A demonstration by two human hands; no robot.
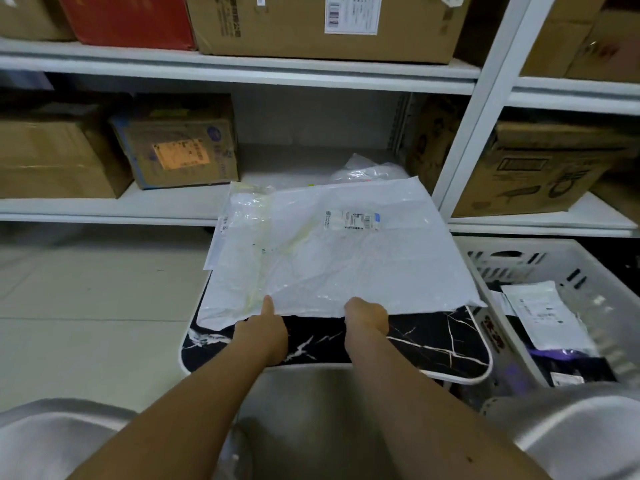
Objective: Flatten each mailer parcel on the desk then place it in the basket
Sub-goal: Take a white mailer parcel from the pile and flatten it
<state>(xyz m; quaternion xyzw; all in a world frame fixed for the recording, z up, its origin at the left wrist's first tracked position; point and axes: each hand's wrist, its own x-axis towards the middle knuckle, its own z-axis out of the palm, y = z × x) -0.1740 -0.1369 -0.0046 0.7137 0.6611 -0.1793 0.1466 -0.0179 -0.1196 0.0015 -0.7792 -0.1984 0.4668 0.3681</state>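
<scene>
A large white plastic mailer parcel [332, 251] with a shipping label lies across the small black marble-patterned desk [433, 344], covering most of it. My left hand [266, 323] pinches the mailer's near edge, thumb on top and fingers underneath. My right hand [367, 315] grips the same near edge a little to the right, fingers curled under the plastic. The white slotted basket [540, 265] stands to the right of the desk and holds several mailer parcels.
White metal shelving [242, 69] with cardboard boxes rises right behind the desk. A crumpled clear plastic bag [370, 171] lies on the lower shelf behind the mailer. Pale tiled floor [86, 306] spreads to the left. My knees show at the bottom.
</scene>
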